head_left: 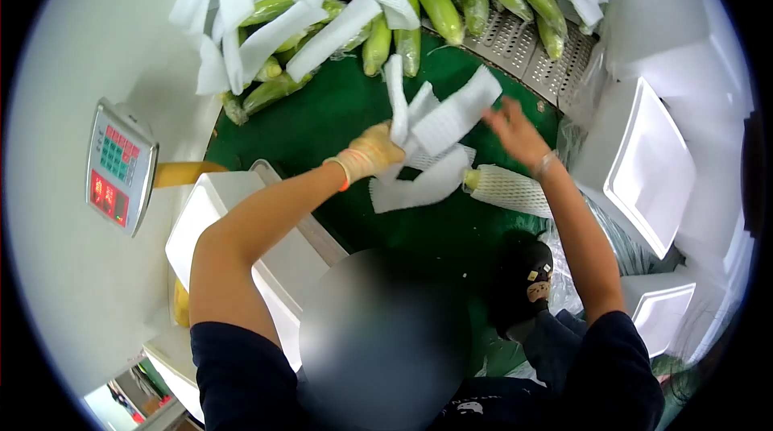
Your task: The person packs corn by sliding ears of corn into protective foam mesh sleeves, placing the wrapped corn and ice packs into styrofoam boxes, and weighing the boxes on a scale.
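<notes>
My left hand [374, 151], in a light glove, is closed round a bunch of white foam net sleeves [455, 115] that fan out to the right. My right hand [515, 131] hangs just right of the sleeves' far end, fingers apart and slightly blurred, holding nothing. Below it lies a long green vegetable in a white foam net [510, 191], its pale end showing on the left. Another loose foam sleeve [423, 192] rests on the green floor under my left hand. Beyond my hands is a pile of long green vegetables [439, 8] in clear film.
Many foam sleeves [278, 32] cover the pile's left side. A perforated metal plate [515, 48] lies at the back right. White foam boxes [652, 165] stand on the right, and another white box [213, 201] is at left beside a scale [121, 169] with a lit red display.
</notes>
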`<control>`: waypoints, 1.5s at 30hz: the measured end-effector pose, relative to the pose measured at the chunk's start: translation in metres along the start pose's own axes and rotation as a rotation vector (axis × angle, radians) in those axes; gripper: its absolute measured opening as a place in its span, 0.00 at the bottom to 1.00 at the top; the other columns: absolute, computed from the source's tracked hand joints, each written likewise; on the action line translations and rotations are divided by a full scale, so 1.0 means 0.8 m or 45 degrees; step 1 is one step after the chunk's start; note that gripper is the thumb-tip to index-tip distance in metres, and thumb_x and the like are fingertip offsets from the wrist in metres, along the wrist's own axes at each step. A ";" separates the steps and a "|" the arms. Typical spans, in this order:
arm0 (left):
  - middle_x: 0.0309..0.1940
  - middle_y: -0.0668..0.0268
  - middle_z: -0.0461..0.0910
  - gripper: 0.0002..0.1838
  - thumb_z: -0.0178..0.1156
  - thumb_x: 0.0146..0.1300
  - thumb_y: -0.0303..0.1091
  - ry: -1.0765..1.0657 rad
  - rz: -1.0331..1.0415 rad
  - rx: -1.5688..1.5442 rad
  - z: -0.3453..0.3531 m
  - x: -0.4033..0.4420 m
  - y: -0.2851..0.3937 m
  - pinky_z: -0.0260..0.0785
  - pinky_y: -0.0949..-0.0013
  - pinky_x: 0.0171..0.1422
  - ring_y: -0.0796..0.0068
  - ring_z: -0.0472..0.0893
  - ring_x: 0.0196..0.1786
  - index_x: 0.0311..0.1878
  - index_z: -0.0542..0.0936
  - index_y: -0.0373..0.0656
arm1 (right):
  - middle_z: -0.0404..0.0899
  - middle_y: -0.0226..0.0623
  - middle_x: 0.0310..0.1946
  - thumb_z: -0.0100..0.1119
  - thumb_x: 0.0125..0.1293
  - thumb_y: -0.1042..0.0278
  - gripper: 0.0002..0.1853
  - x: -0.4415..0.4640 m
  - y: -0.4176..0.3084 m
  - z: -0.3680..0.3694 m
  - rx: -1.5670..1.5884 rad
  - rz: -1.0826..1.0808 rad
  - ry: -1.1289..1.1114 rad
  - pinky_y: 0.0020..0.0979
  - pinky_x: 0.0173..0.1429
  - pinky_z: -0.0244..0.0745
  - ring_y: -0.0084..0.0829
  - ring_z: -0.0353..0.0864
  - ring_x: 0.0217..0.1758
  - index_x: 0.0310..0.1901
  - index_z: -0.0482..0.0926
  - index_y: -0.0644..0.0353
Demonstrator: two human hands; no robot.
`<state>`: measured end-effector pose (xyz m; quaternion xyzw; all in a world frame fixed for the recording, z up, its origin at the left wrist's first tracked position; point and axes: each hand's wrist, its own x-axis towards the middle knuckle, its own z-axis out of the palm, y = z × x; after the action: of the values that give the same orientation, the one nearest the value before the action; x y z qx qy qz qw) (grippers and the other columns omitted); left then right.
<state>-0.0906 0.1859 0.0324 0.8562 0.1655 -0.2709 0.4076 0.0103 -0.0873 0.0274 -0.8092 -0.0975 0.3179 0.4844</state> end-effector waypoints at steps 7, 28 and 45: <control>0.49 0.55 0.78 0.32 0.71 0.46 0.42 -0.471 0.098 -0.162 0.053 0.001 0.018 0.68 0.67 0.55 0.63 0.77 0.50 0.53 0.74 0.35 | 0.77 0.43 0.36 0.69 0.54 0.59 0.37 0.085 0.017 0.013 0.371 0.023 -0.054 0.28 0.29 0.75 0.28 0.77 0.31 0.62 0.62 0.62; 0.40 0.59 0.76 0.17 0.67 0.43 0.34 0.410 0.513 0.866 0.044 0.017 0.036 0.71 0.58 0.53 0.52 0.76 0.49 0.40 0.79 0.44 | 0.77 0.34 0.36 0.62 0.60 0.69 0.12 -0.052 0.060 -0.095 1.007 0.001 0.627 0.30 0.44 0.74 0.27 0.78 0.39 0.43 0.72 0.60; 0.34 0.64 0.79 0.05 0.56 0.58 0.31 0.326 1.068 1.454 -0.095 0.104 0.063 0.72 0.67 0.36 0.68 0.78 0.32 0.38 0.78 0.45 | 0.80 0.49 0.39 0.55 0.55 0.68 0.16 -0.067 -0.079 0.097 -1.526 -0.400 -0.764 0.41 0.45 0.76 0.44 0.81 0.44 0.47 0.80 0.58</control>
<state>0.0260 0.2200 0.0530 0.9522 -0.2983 -0.0333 -0.0564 -0.0689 -0.0243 0.0776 -0.7906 -0.5026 0.3455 -0.0543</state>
